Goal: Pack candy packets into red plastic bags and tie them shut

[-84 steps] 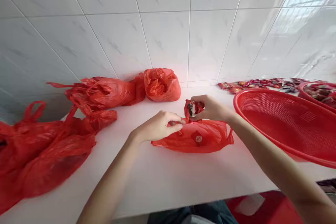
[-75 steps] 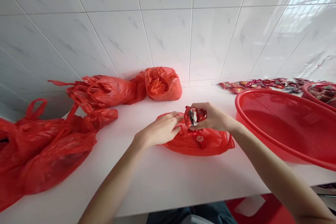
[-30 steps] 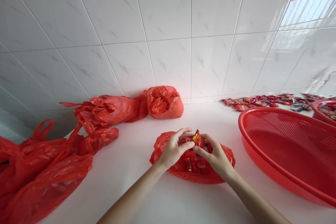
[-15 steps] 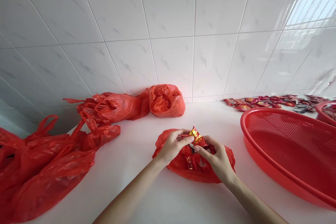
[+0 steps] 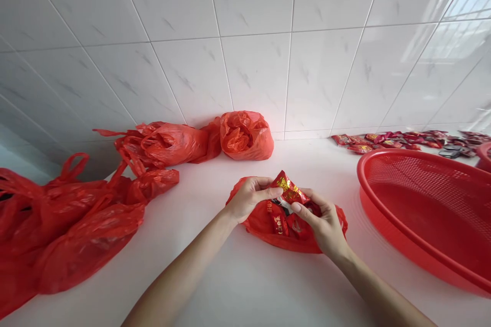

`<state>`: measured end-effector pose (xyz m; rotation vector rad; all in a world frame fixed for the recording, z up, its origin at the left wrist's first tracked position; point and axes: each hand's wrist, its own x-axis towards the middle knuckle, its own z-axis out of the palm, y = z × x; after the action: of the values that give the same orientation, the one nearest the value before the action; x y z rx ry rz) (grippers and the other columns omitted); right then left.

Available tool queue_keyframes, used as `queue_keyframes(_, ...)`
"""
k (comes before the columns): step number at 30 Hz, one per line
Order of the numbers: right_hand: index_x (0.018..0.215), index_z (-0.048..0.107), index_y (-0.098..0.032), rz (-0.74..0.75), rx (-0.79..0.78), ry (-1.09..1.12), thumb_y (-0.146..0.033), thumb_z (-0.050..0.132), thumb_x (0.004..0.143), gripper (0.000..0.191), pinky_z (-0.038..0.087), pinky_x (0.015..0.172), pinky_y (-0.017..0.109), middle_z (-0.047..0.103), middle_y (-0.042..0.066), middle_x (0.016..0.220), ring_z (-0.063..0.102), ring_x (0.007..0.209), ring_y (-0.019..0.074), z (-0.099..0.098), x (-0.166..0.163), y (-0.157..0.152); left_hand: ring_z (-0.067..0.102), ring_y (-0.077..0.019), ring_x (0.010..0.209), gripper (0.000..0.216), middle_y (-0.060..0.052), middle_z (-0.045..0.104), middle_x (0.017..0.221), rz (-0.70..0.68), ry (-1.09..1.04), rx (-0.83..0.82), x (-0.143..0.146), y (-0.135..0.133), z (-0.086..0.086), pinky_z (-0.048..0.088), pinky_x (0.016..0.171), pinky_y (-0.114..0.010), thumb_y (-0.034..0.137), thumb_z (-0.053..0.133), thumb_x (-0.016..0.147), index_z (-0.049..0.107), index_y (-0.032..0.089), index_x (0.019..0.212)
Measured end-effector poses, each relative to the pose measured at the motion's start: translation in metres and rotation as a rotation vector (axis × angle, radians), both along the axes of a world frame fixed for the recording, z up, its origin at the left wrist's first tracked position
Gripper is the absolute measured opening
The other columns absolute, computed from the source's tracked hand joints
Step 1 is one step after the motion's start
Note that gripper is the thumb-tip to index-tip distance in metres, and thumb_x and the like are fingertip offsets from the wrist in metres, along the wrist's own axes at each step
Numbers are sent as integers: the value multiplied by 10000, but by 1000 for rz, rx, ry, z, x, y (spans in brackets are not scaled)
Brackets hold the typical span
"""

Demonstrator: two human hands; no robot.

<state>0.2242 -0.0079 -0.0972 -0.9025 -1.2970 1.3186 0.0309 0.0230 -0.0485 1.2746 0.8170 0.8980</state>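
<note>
- The left hand (image 5: 247, 200) has its fingers (image 5: 263, 182) and thumb clamped on the left end of a red-and-gold packet (image 5: 292, 191).
- The right hand (image 5: 324, 222) pinches that packet's right end.
- The packet tilts just above the open red bag (image 5: 258, 220).
- Inside the open red bag lie more packets (image 5: 281, 224).
- Right of it on the counter (image 5: 230, 286) stands a red basket (image 5: 414, 209); left, tied-looking red bags (image 5: 88, 235); behind, a rounded red bag (image 5: 253, 140).
</note>
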Motion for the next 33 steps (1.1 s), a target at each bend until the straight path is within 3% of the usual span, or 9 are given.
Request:
queue_keyframes(4, 1099, 698, -270, -9, -59, 79, -492, 763, 824, 359, 505, 515, 277, 669, -15, 792, 553, 541, 129, -4, 2, 0, 685, -209, 823, 314, -45, 758, 834, 53, 11, 34, -2, 2, -2, 517, 812, -319, 478, 774, 791, 778, 168, 844)
queue_keyframes(10, 1026, 690, -235, 68, -53, 42, -506, 764, 823, 346, 497, 558, 286, 585, -41, 621, 530, 522, 133, 4, 0, 1, 619, -179, 769, 364, -24, 709, 782, 168, 96, 156, -1, 1, -1, 483, 750, -286, 518, 686, 866, 738, 168, 780)
queue_keyframes(16, 987, 688, -231, 108, -23, -1, -497, 752, 837, 313, 497, 577, 287, 566, -41, 587, 584, 590, 163, 8, 3, 1, 563, -153, 726, 386, 5, 636, 721, 203, 23, 131, 1, 0, -1, 460, 741, -283, 528, 687, 857, 672, 170, 714)
queue_keyframes(19, 1126, 662, -242, 141, -21, -62, -497, 671, 899, 341, 540, 649, 300, 697, 15, 820, 660, 734, 185, 11, 6, 2, 519, -134, 664, 368, 16, 586, 664, 261, -4, 110, -2, 2, 3, 435, 676, -269, 484, 736, 806, 635, 161, 663)
queue_keyframes(22, 1338, 579, -282, 218, -12, -182, -440, 533, 973, 401, 567, 880, 389, 704, 79, 1245, 677, 1097, 246, 10, 9, 4, 451, -111, 584, 388, 38, 492, 589, 298, 7, 86, -10, 5, 9, 385, 601, -256, 445, 746, 774, 543, 169, 592)
queue_keyframes(24, 1448, 499, -300, 257, 48, -279, -371, 524, 965, 489, 468, 1088, 474, 587, 81, 1471, 538, 1360, 268, 8, 10, 7, 430, -107, 568, 399, 43, 455, 575, 282, 50, 85, -15, 7, 12, 362, 585, -255, 437, 731, 776, 507, 175, 574)
queue_keyframes(26, 1458, 492, -291, 223, 136, -362, -316, 550, 936, 525, 338, 1202, 514, 507, 72, 1555, 420, 1467, 267, 5, 11, 10, 429, -111, 576, 402, 40, 453, 577, 237, 130, 96, -19, 8, 13, 351, 585, -256, 450, 711, 790, 512, 174, 577)
queue_keyframes(29, 1313, 595, -241, 170, 155, -335, -327, 551, 942, 384, 413, 1151, 503, 640, 101, 1396, 564, 1333, 271, 6, 12, 12, 439, -122, 601, 420, 34, 472, 594, 156, 244, 118, -20, 7, 13, 354, 604, -261, 496, 688, 818, 534, 173, 598)
queue_keyframes(33, 1262, 604, -227, 282, 35, -150, -427, 614, 946, 374, 556, 950, 412, 731, 89, 1175, 690, 1082, 247, 15, 9, 10, 469, -131, 636, 442, 36, 503, 620, 119, 298, 206, -10, 4, 4, 385, 645, -257, 535, 638, 873, 547, 183, 620)
